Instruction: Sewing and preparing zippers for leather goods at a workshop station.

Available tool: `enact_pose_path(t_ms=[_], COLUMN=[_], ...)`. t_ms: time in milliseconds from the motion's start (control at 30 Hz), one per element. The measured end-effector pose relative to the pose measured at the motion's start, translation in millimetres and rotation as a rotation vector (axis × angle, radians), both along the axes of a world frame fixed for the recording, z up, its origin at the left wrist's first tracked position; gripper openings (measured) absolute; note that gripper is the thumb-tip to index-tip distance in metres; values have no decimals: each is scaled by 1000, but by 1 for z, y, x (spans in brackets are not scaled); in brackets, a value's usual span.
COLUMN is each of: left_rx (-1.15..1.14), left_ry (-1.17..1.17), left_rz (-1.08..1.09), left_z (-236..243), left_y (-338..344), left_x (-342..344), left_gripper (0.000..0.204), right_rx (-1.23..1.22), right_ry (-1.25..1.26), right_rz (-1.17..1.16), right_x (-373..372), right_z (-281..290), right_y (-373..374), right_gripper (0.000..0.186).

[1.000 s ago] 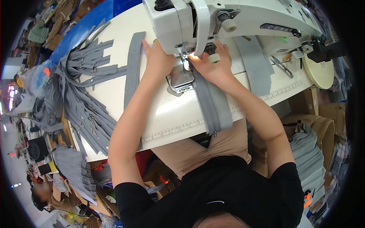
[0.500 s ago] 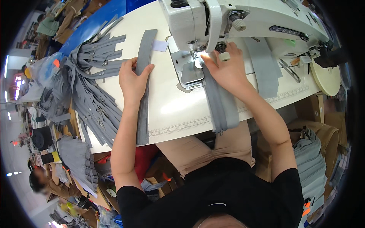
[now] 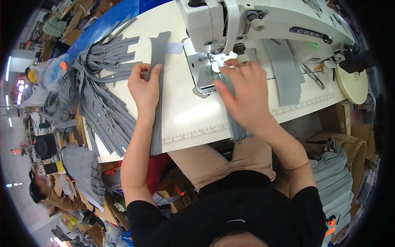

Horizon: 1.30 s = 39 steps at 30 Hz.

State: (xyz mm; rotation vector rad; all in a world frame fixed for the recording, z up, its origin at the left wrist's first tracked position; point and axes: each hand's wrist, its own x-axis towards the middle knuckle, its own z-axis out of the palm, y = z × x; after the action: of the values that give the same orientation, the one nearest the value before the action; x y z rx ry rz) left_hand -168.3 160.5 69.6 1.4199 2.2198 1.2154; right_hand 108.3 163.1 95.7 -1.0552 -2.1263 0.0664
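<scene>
In the head view, left of the sewing machine (image 3: 279,24), the left hand (image 3: 144,88) pinches a gray strip (image 3: 158,51), its long axis pointing away from the person. Thumb and fingers apart, the right hand (image 3: 247,94) is over a gray zipper (image 3: 236,129) running lapward. A dark nameplate (image 3: 310,35) bears pale lettering.

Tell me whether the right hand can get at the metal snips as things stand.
Probably yes: the metal snips lie uncovered on the tabletop, to the right of the right hand, and only flat gray fabric seems to lie between.
</scene>
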Motion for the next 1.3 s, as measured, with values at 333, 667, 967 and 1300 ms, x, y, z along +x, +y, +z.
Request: enact_pose_path(t_ms=[333,667,967,1300], left_rx=[-10,-169,-236,-211], left_ry=[-1198,-1098,-1268,-1202], left_rz=[-200,-362,-412,-469], left_z=[23,25,20,22], left_y=[-18,-49,-58,-52], left_x=[73,104,111,111], left_gripper=[20,15,15,17], right_rx=[-1244,-447,-191,-497], right_ry=[416,245,185,503], right_rz=[422,53,-79,-40], right_x=[3,24,12,5], right_z=[17,19,8,-2], right_y=[-40,-49,-54,-53], right_gripper=[29,21,19,10])
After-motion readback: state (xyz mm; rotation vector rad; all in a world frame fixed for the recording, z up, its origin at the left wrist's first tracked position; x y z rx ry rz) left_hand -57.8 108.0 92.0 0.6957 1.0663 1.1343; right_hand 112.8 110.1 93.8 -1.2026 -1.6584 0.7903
